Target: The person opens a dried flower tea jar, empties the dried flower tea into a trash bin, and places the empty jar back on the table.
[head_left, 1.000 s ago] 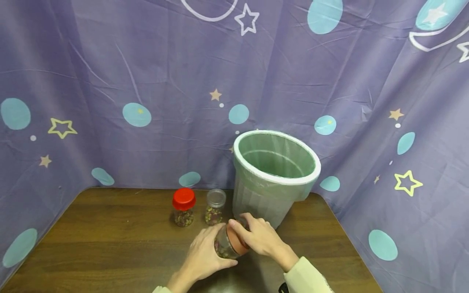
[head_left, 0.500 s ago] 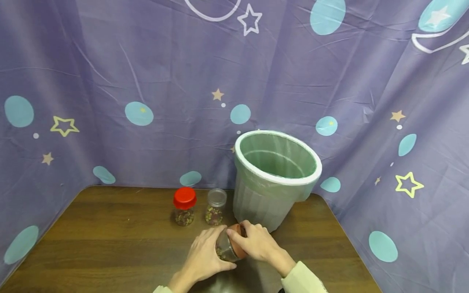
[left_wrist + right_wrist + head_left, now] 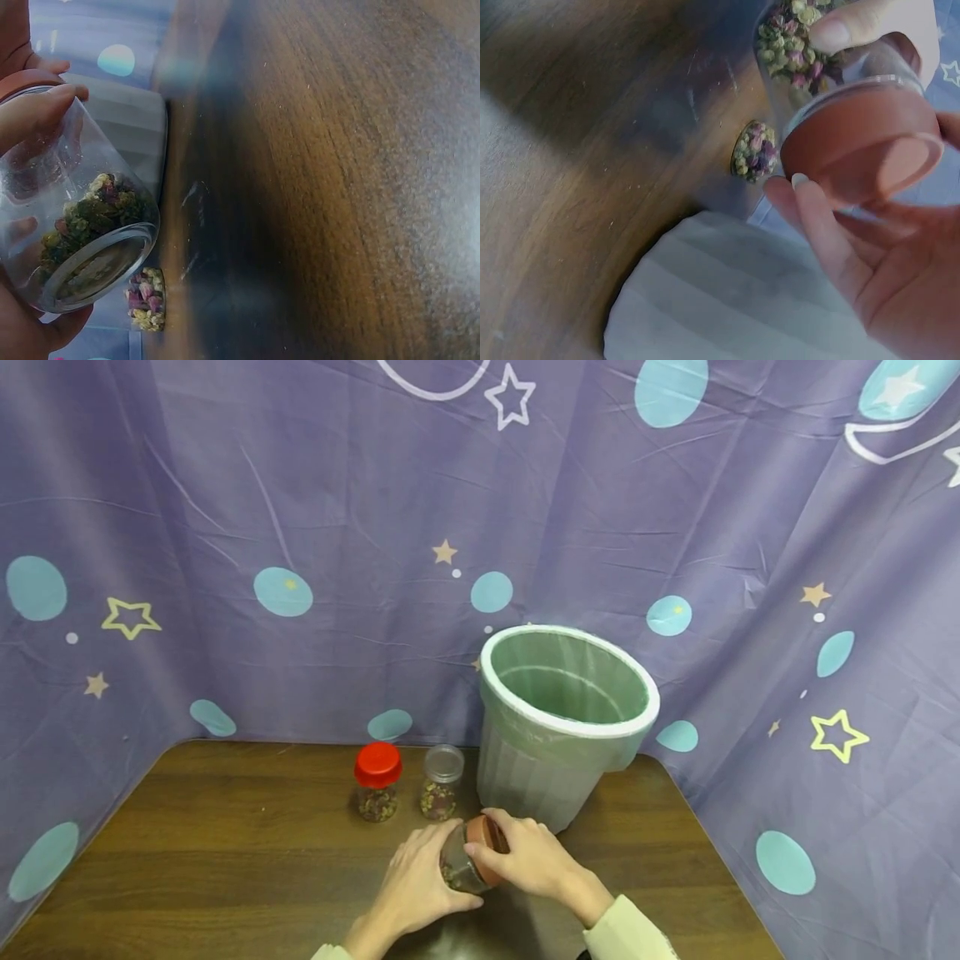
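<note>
A clear jar (image 3: pixel 456 862) of dried flower buds, topped by a reddish-brown lid (image 3: pixel 862 142), is tilted between my hands with the lid end to the right. My left hand (image 3: pixel 416 881) grips the jar's body, thumb below and fingers over the top. On the lid, my right hand (image 3: pixel 534 860) holds on with thumb and fingers about its edge. The buds (image 3: pixel 94 217) lie toward the jar's base in the left wrist view. The lid sits on the jar's mouth, partly covered by my right fingers.
Behind my hands stand a red-lidded jar (image 3: pixel 378 767) and a clear-lidded jar (image 3: pixel 443 764), both with dried buds inside. A large pale bin (image 3: pixel 536 768) rises just beyond my right hand. The wooden table (image 3: pixel 247 852) ends at a purple patterned curtain (image 3: pixel 337 527).
My right hand's fingers have shifted a little round the lid, and the lid's angle has changed slightly. My left hand has stayed on the jar's body in nearly the same spot.
</note>
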`<state>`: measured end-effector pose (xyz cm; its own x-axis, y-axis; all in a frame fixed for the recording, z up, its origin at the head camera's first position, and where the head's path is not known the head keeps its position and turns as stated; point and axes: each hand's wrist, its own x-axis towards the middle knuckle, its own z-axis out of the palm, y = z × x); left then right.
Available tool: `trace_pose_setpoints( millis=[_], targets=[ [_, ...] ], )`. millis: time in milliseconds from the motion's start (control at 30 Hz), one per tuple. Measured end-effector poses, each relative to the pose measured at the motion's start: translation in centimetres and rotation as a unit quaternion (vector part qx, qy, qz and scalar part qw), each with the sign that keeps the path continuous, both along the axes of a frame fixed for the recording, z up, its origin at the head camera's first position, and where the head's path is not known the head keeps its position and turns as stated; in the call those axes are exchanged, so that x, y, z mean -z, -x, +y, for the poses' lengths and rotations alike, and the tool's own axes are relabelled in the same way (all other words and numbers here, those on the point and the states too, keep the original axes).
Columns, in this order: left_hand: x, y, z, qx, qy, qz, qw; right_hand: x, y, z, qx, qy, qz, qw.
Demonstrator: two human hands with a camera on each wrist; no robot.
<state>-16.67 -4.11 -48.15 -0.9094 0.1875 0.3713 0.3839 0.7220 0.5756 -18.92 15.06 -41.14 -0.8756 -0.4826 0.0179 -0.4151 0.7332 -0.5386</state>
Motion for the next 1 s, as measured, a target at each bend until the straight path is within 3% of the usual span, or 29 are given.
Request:
trace_pose_setpoints(
  millis=[300, 500, 633, 767, 867, 1000],
  targets=[
    [0.1, 0.2, -0.3, 0.008, -0.012, -0.041, 0.9991, 0.0, 0.1, 1.0, -0.061, 0.045, -0.014, 0.9971],
    [-0.1, 0.1, -0.2, 0.001, -0.012, -0.048, 0.9988, 0.0, 0.1, 1.3, -0.073, 0.048, -0.017, 0.9960],
    [-0.2, 0.1, -0.1, 0.002, -0.009, -0.038, 0.9992, -0.1, 0.4, 1.7, -0.049, 0.089, -0.083, 0.9913],
    [-0.2, 0.1, 0.0, 0.004, -0.007, -0.030, 0.9995, -0.1, 0.8, 2.0, -0.003, 0.164, -0.163, 0.9729],
    [-0.2, 0.1, 0.1, 0.003, -0.006, -0.026, 0.9996, -0.1, 1.1, 2.0, 0.022, 0.190, -0.191, 0.9628],
    [-0.2, 0.0, 0.1, 0.000, -0.007, -0.023, 0.9997, -0.1, 1.1, 1.9, 0.043, 0.179, -0.187, 0.9649]
  ],
)
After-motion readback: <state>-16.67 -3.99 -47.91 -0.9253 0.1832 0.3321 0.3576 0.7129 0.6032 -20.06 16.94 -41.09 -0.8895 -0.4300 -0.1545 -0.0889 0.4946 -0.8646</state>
